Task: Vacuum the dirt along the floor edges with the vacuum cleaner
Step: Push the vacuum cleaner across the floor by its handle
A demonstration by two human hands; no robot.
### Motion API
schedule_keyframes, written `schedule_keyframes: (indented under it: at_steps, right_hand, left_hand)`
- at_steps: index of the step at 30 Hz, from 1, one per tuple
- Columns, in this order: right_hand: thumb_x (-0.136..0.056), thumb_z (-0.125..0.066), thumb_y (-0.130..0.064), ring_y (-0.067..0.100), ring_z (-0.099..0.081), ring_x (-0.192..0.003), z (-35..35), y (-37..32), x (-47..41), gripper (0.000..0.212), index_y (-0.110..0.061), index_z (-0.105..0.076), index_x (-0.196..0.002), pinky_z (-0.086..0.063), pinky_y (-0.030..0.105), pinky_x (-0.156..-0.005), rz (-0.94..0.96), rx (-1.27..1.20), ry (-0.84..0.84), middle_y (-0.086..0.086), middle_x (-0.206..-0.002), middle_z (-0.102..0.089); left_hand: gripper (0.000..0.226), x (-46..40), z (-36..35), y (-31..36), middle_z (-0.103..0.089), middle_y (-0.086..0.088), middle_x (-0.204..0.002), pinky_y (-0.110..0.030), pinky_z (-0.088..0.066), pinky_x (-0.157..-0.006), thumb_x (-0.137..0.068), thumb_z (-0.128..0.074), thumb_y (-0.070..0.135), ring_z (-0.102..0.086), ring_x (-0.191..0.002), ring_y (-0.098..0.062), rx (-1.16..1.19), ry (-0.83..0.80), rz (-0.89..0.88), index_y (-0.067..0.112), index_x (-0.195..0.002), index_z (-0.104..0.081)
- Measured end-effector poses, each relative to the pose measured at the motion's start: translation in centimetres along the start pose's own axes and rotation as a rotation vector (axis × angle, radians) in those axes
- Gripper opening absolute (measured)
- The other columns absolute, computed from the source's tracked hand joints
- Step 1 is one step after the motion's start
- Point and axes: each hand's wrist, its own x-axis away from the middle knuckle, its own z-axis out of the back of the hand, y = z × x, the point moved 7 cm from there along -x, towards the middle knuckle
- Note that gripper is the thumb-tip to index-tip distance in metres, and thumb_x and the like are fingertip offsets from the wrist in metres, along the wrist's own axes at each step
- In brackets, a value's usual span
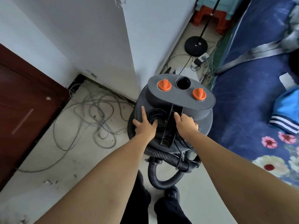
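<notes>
Both hands are resting on the round grey plastic vacuum cleaner [174, 113]: left hand [145, 125] fingers straight, right hand [186, 123] fingers curling by its black handle [169, 125]. Dirt at nine o'clock is still waiting; vacuuming looks not yet begun.

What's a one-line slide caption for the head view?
Both hands, left and right, on the grey vacuum cleaner beside its black handle, hose coiled below, loose cables by the wall.

We see a white wall corner [127, 46]; left of it a dark red door [24, 101], grey cables [95, 113] on the pale floor [48, 159]; right, a blue floral bed [252, 97].
</notes>
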Motion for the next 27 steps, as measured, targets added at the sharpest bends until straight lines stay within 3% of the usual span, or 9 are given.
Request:
schedule_keyframes:
  at_steps: [3,6,9,13,19,21,24,27]
  right_hand:
    - [-0.104,-0.026,-0.033,0.034,-0.044,-0.118,-0.9,0.5,1.8,0.04,-0.014,-0.053,-0.128,-0.029,0.047,-0.101,0.051,0.036,-0.038,0.013,-0.121,-0.056]
    - [-0.104,-0.026,-0.031,0.033,-0.042,-0.122,-2.4,1.2,3.8,0.039,-0.015,-0.05,-0.13,-0.029,0.048,-0.102,0.104,0.075,-0.107,0.012,-0.127,-0.054]
    - [-0.103,-0.026,-0.029,0.032,-0.039,-0.125,-3.7,2.3,5.7,0.038,-0.016,-0.049,-0.131,-0.028,0.048,-0.102,0.15,0.115,-0.148,0.012,-0.131,-0.05]
    - [-0.103,-0.025,-0.036,0.03,-0.038,-0.126,-5.4,4.1,8.3,0.041,-0.013,-0.051,-0.125,-0.026,0.045,-0.103,0.149,0.129,-0.192,0.01,-0.129,-0.051]
    - [-0.104,-0.023,-0.035,0.03,-0.038,-0.127,-6.9,6.2,12.6,0.043,-0.012,-0.048,-0.13,-0.027,0.045,-0.105,0.16,0.15,-0.248,0.011,-0.132,-0.049]
    - [-0.104,-0.024,-0.041,0.031,-0.04,-0.127,-7.2,6.8,13.9,0.048,-0.007,-0.051,-0.123,-0.029,0.045,-0.105,0.157,0.138,-0.248,0.013,-0.131,-0.051]
    - [-0.104,-0.024,-0.043,0.033,-0.043,-0.125,-8.0,7.7,15.9,0.051,-0.004,-0.052,-0.12,-0.032,0.046,-0.106,0.173,0.145,-0.27,0.015,-0.13,-0.052]
    - [-0.104,-0.023,-0.043,0.031,-0.042,-0.126,-9.0,8.8,17.8,0.05,-0.006,-0.052,-0.121,-0.03,0.044,-0.105,0.203,0.188,-0.292,0.014,-0.131,-0.052]
  left_hand:
    - [0.083,2.1,-0.7,-2.1,0.006,-0.019,-0.156,-0.051,-0.053,-0.087,-0.096,-0.046,0.05,-0.05,-0.115,-0.046,0.056,0.023,0.029,0.055,-0.141,0.023]
    - [0.085,4.6,-1.7,-4.4,0.003,-0.012,-0.156,-0.046,-0.057,-0.062,-0.094,-0.049,0.05,-0.049,-0.115,-0.041,0.13,0.022,0.103,0.062,-0.135,0.025]
    - [0.087,6.8,-2.9,-6.8,0.005,-0.007,-0.157,-0.042,-0.056,-0.053,-0.093,-0.051,0.051,-0.046,-0.107,-0.036,0.175,0.026,0.157,0.066,-0.132,0.025]
    - [0.087,10.0,-4.5,-9.6,0.0,-0.009,-0.155,-0.043,-0.058,-0.054,-0.093,-0.051,0.05,-0.04,-0.093,-0.029,0.196,0.016,0.207,0.066,-0.132,0.025]
    - [0.086,14.5,-7.1,-13.0,0.001,-0.01,-0.157,-0.054,-0.058,-0.071,-0.095,-0.051,0.045,-0.046,-0.117,-0.04,0.306,0.045,0.243,0.061,-0.139,0.02]
    - [0.085,15.8,-7.9,-14.2,0.001,-0.01,-0.157,-0.055,-0.058,-0.073,-0.096,-0.051,0.044,-0.046,-0.118,-0.04,0.334,0.059,0.249,0.06,-0.14,0.02]
    - [0.085,17.6,-9.0,-15.9,0.001,-0.011,-0.157,-0.054,-0.058,-0.072,-0.096,-0.051,0.044,-0.045,-0.119,-0.041,0.365,0.069,0.253,0.06,-0.14,0.02]
    - [0.086,19.2,-10.0,-17.6,-0.002,-0.015,-0.155,-0.049,-0.057,-0.061,-0.095,-0.052,0.045,-0.044,-0.121,-0.042,0.378,0.092,0.253,0.061,-0.139,0.02]
